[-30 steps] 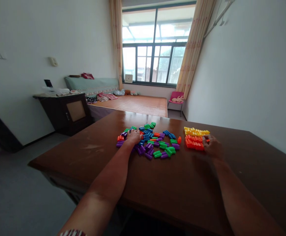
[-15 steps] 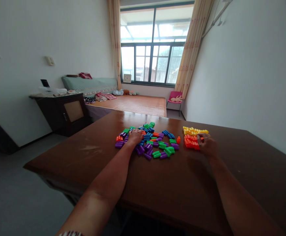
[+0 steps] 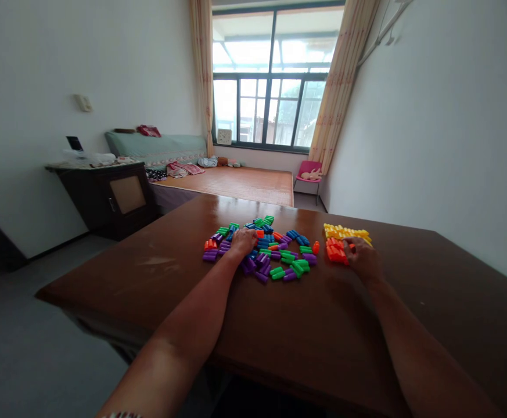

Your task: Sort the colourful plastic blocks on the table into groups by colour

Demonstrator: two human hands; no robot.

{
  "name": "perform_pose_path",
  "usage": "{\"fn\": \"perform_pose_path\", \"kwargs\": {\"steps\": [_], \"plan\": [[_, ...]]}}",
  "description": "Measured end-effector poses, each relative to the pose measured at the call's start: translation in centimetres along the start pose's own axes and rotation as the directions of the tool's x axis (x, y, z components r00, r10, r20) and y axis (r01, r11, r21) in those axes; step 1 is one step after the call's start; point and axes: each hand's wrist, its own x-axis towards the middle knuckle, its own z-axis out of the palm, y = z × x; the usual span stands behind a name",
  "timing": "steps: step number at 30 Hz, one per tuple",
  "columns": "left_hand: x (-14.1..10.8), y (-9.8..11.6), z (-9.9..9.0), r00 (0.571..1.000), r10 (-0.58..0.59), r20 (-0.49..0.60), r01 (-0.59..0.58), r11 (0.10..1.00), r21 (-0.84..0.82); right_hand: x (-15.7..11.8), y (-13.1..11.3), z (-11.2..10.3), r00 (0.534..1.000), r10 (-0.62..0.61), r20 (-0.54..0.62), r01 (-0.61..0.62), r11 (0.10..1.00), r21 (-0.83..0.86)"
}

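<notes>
A mixed pile of small ribbed plastic building pieces in purple (image 3: 262, 262), green (image 3: 299, 267) and blue (image 3: 297, 237) is spread over the table. Within its left part is my left hand (image 3: 243, 241), fingers closed on an orange plastic piece (image 3: 259, 234) that shows at the fingertips. To the right, orange pieces (image 3: 335, 251) lie side by side in a block, just in front of a row of yellow pieces (image 3: 342, 231). My right hand (image 3: 362, 255) is at the right end of the orange block, thumb and fingers pinched around an orange piece there, partly hidden by the fingers.
One orange piece (image 3: 316, 247) sits alone between the pile and the sorted rows. The brown table (image 3: 279, 331) has a shiny top. Beyond it are a bed (image 3: 244, 180), a dark cabinet (image 3: 100, 197) and a pink chair (image 3: 309, 169).
My left hand has shifted slightly right, the orange piece at its fingertips moving along. My right hand has come a little left, against the orange block. The view has turned slightly.
</notes>
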Motion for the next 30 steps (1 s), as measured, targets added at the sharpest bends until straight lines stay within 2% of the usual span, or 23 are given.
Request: {"fn": "perform_pose_path", "kwargs": {"steps": [4, 8, 11, 14, 16, 18, 23, 30], "plan": [[0.0, 0.0, 0.3, 1.000, -0.002, -0.018, 0.000, 0.996, -0.091, 0.0, -0.2, -0.1, 1.000, -0.006, -0.002, 0.006, 1.000, 0.000], [0.1, -0.1, 0.2, 0.998, -0.022, -0.066, 0.015, 0.994, -0.110, 0.0, -0.2, 0.0, 1.000, -0.001, 0.010, 0.001, 1.000, 0.007], [0.5, 0.0, 0.4, 0.994, 0.046, -0.100, -0.059, 0.989, -0.134, 0.0, -0.4, -0.1, 1.000, 0.004, 0.013, -0.004, 1.000, 0.013], [0.8, 0.3, 0.8, 0.986, 0.163, 0.028, -0.159, 0.980, -0.124, -0.1, -0.8, -0.1, 1.000, 0.000, 0.024, -0.001, 0.999, 0.035], [0.8, 0.4, 1.0, 0.975, 0.190, 0.116, -0.178, 0.978, -0.106, -0.2, -1.0, -0.2, 0.999, -0.004, 0.035, 0.002, 0.999, 0.046], [0.8, 0.4, 1.1, 0.972, 0.182, 0.152, -0.169, 0.981, -0.096, -0.3, -1.2, -0.3, 0.999, -0.005, 0.050, 0.003, 0.999, 0.043], [0.9, 0.3, 0.7, 0.982, 0.154, 0.112, -0.138, 0.981, -0.137, -0.4, -1.4, -0.3, 0.996, -0.014, 0.090, 0.011, 1.000, 0.029], [0.8, 0.6, 0.8, 0.992, 0.128, 0.006, -0.123, 0.961, -0.248, -0.3, -1.5, -0.5, 0.997, -0.031, 0.076, 0.028, 0.999, 0.043]]}}
